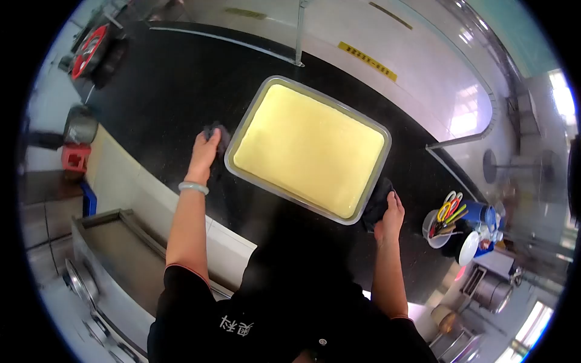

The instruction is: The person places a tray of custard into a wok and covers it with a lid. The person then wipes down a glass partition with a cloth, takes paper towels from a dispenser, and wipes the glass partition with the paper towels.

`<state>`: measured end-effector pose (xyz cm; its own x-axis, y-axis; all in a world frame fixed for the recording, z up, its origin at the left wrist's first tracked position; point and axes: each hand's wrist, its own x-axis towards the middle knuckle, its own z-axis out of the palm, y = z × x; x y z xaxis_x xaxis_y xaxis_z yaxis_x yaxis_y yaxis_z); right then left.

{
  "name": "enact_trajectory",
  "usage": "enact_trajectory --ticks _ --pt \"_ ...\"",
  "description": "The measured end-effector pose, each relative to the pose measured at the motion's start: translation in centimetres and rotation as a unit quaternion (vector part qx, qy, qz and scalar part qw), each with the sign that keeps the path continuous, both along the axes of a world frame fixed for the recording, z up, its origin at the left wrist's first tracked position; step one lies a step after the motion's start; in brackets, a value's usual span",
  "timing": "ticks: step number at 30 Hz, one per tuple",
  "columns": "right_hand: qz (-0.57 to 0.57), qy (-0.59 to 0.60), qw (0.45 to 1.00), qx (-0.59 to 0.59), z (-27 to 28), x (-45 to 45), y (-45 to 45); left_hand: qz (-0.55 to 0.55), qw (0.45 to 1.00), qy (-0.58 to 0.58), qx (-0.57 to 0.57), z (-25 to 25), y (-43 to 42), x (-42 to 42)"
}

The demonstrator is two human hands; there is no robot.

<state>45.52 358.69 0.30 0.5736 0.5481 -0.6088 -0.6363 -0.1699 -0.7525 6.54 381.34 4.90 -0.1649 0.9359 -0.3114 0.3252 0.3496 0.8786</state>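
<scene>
A rectangular metal tray sits on the black counter in front of me, turned at a slant. It holds a smooth pale-yellow layer, like a sheet of cake or batter; which one I cannot tell. My left hand, with a bangle on the wrist, is closed on a dark cloth beside the tray's left end. At the lower right end, my right hand grips another dark cloth, close against the rim. Whether either cloth presses on the metal is unclear.
Behind the black counter stands a clear screen on a metal post. To the right is a tub of scissors and tools. A red-rimmed container lies far left. A metal-framed unit stands at lower left.
</scene>
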Motion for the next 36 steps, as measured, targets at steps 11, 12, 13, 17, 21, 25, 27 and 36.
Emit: enact_trajectory --ticks 11,12,13,17,21,25,27,36 --pt "-0.065 0.033 0.997 -0.037 -1.7 -2.7 2.9 -0.155 0.976 -0.078 -0.133 -3.9 5.3 1.6" --pt "-0.045 0.019 0.998 -0.044 -1.8 -2.7 3.3 -0.128 0.978 -0.095 -0.132 -4.2 5.1 2.0" --pt "-0.023 0.005 0.998 -0.05 -1.9 -2.8 3.6 -0.099 0.98 -0.111 -0.13 -4.4 5.1 2.2" --pt "-0.069 -0.019 0.994 -0.079 -1.2 -4.6 3.5 -0.063 0.974 -0.178 -0.124 -4.4 5.1 2.4" --pt "-0.123 -0.04 0.99 -0.051 0.2 -5.2 2.8 -0.067 0.982 -0.134 -0.115 -4.8 4.7 1.9" --pt "-0.071 -0.05 0.996 -0.031 2.2 -4.7 2.6 -0.062 0.966 -0.197 -0.155 -2.9 4.0 2.4" --pt "-0.072 -0.062 0.995 -0.035 2.4 -4.7 2.7 -0.071 0.965 -0.203 -0.152 -2.9 3.9 2.1" --pt "-0.065 -0.062 0.995 -0.035 1.0 -4.4 2.3 -0.126 0.971 -0.137 -0.151 -2.9 4.2 1.8"
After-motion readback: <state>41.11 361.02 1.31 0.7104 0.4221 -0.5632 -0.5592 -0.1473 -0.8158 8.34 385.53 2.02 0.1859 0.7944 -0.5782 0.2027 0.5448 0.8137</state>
